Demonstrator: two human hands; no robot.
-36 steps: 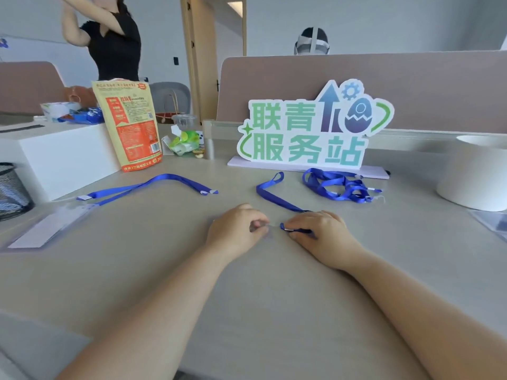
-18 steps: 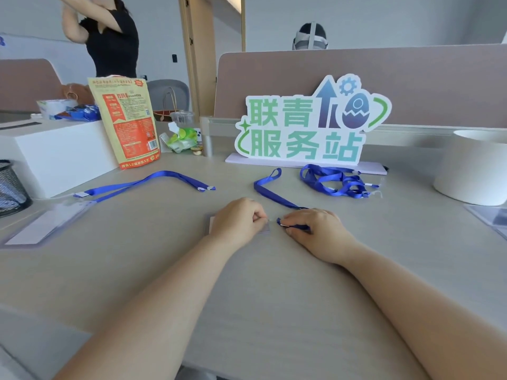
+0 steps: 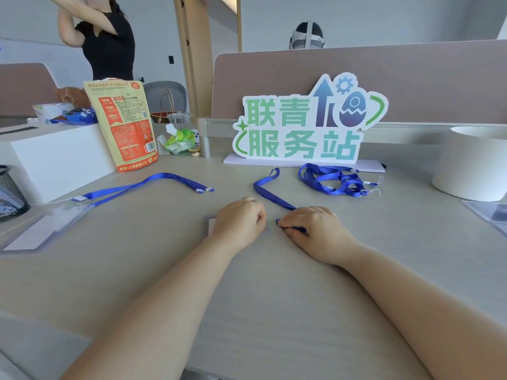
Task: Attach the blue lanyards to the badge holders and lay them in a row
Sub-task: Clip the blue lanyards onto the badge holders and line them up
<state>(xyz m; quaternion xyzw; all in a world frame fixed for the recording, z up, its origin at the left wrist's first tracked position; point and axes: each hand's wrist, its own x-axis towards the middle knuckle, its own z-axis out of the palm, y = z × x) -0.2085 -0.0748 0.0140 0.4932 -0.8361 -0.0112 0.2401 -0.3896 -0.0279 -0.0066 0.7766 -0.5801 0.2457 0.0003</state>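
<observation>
My left hand [image 3: 240, 220] grips the top edge of a clear badge holder [image 3: 210, 226] lying on the table; the hand hides most of it. My right hand [image 3: 312, 229] pinches the metal clip end of a blue lanyard [image 3: 267, 189], a small gap away from the holder. That strap runs back and left in a loop. At the left, a second blue lanyard [image 3: 153, 182] lies attached to another badge holder [image 3: 41, 231]. A tangled pile of blue lanyards [image 3: 332, 179] rests in front of the sign.
A green and white sign [image 3: 301, 127] stands at the back. A white round container [image 3: 474, 163] and more clear holders [image 3: 488, 212] are at the right. A white box [image 3: 55, 157], an orange pouch [image 3: 126, 124] and a mesh basket [image 3: 11, 193] sit left. A person stands behind.
My two hands stay close together at the same spot. The clip end in my right hand sits a touch nearer the holder's edge.
</observation>
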